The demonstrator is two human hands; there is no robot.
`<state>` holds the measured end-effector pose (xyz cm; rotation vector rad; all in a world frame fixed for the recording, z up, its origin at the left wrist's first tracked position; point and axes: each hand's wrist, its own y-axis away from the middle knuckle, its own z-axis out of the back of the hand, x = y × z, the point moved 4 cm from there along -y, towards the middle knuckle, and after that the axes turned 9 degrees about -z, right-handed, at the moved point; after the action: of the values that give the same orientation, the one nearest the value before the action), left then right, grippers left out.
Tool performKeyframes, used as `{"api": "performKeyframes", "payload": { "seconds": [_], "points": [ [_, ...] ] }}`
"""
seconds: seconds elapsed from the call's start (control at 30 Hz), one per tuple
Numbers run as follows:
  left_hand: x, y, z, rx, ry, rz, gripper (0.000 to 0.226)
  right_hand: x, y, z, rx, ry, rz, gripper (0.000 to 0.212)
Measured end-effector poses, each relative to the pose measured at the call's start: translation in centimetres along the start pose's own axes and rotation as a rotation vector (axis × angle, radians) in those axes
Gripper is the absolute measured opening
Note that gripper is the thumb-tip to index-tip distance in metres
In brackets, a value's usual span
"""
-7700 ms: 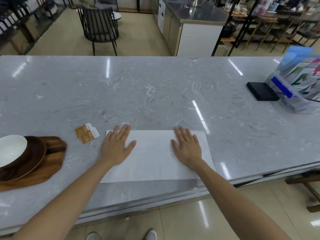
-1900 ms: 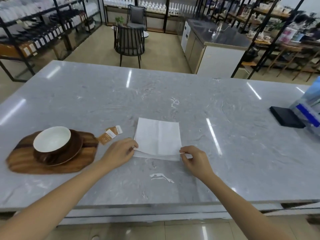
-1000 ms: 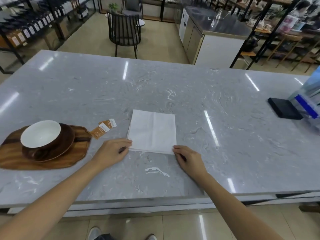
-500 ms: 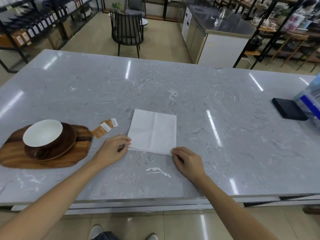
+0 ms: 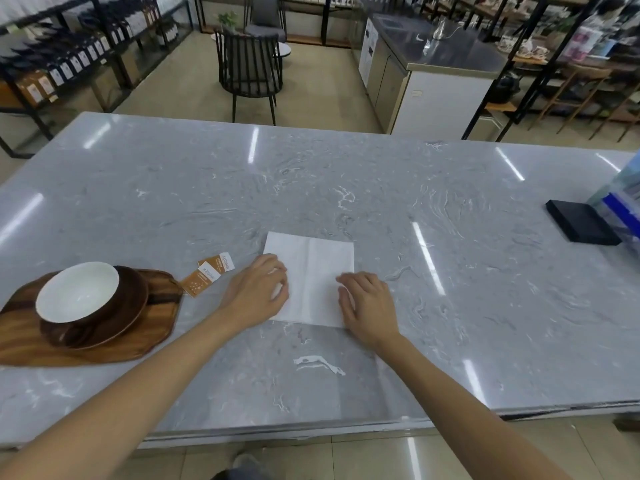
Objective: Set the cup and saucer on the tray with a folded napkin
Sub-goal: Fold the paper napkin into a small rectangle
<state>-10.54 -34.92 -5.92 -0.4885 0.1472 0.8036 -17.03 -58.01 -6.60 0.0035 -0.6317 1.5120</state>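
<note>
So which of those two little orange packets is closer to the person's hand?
The farther-back packet, the one lying nearer the napkin, is closer to the left hand. The other packet lies beside the wooden tray.

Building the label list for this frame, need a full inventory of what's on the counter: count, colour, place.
grey marble counter: 1, grey, fills the view
white folded paper napkin: 1, white, centre near edge
wooden tray: 1, brown, left
dark brown saucer: 1, on the tray
white-lined cup: 1, on the saucer
orange-and-white sachets: 2, between tray and napkin
black flat box: 1, far right
clear blue-striped holder: 1, right edge, cut off
left hand: on the napkin's left edge
right hand: on its right edge
</note>
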Motion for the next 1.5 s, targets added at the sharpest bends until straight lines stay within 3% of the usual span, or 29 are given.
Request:
{"api": "performKeyframes", "payload": {
  "seconds": [0.07, 0.13, 0.27, 0.43, 0.57, 0.83, 1.07, 1.37, 1.5],
  "points": [
    [-0.4, -2.6, -2.1, 0.116, -0.001, 0.007, 0.034, 0.8, -2.5, -2.1, 0.13, 0.047, -0.074, 0.041],
    [-0.2, -4.5, -4.2, 0.244, -0.055, 0.008, 0.054, 1.1, -4.0, -4.5, 0.263, 0.086, -0.107, 0.051],
    [2.1, -5.5, -6.5, 0.392, -0.11, 0.076, 0.072, -0.4, -4.7, -7.4, 0.397, 0.161, -0.211, 0.06],
    [3.7, -5.2, -7.2, 0.36, -0.096, 0.147, 0.077, -1.7, -5.0, -8.3, 0.406, 0.2, -0.304, 0.07],
    [5.0, -5.7, -6.4, 0.33, -0.123, 0.193, 0.065, -2.2, -5.3, -7.6, 0.379, 0.214, -0.328, 0.065],
    [7.1, -6.0, -5.9, 0.41, -0.14, 0.264, 0.071, -2.6, -6.4, -7.3, 0.367, 0.198, -0.414, 0.063],
    [6.1, -4.5, -5.3, 0.459, -0.12, 0.298, 0.077, -4.0, -8.4, -7.0, 0.433, 0.26, -0.282, 0.057],
    [0.9, 1.8, -3.1, 0.495, -0.256, 0.444, 0.08, -5.3, -13.1, -7.5, 0.62, 0.269, 0.195, 0.054],
    [-0.2, 0.3, -1.0, 0.434, -0.314, 0.453, 0.066, -4.6, -13.4, -6.5, 0.554, 0.203, 0.074, 0.059]
  ]
}}
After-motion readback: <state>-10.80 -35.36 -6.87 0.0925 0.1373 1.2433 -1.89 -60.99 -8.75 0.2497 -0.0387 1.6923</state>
